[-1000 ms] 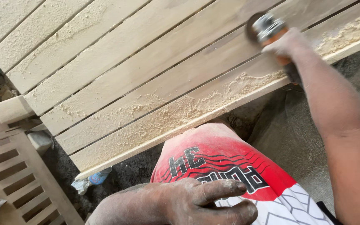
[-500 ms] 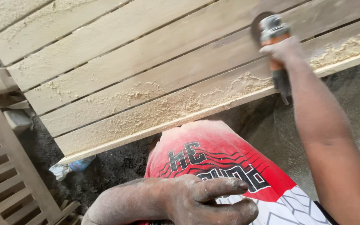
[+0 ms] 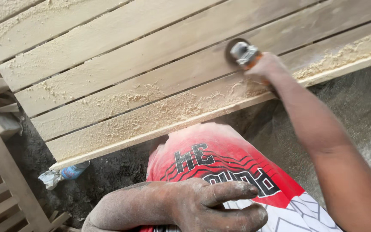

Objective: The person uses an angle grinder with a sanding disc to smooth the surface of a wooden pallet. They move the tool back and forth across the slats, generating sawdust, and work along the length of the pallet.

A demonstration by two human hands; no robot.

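Here, one slatted wooden panel [image 3: 151,64] shows five slats with sawdust along its near ones. One angle grinder [image 3: 242,53] rests on the panel near its front edge, gripped by the right hand [image 3: 266,67], which hides most of the tool's body. The left hand [image 3: 211,206], below the panel, is loosely curled against red-and-white clothing [image 3: 220,159]. One crushed bottle [image 3: 67,172] lies under the panel's left corner.

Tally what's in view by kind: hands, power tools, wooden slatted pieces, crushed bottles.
Hands: 2, the right hand and the left hand
Power tools: 1, the sander
Wooden slatted pieces: 2, the big panel and the small panel
Crushed bottles: 1, the bottle
Total: 6
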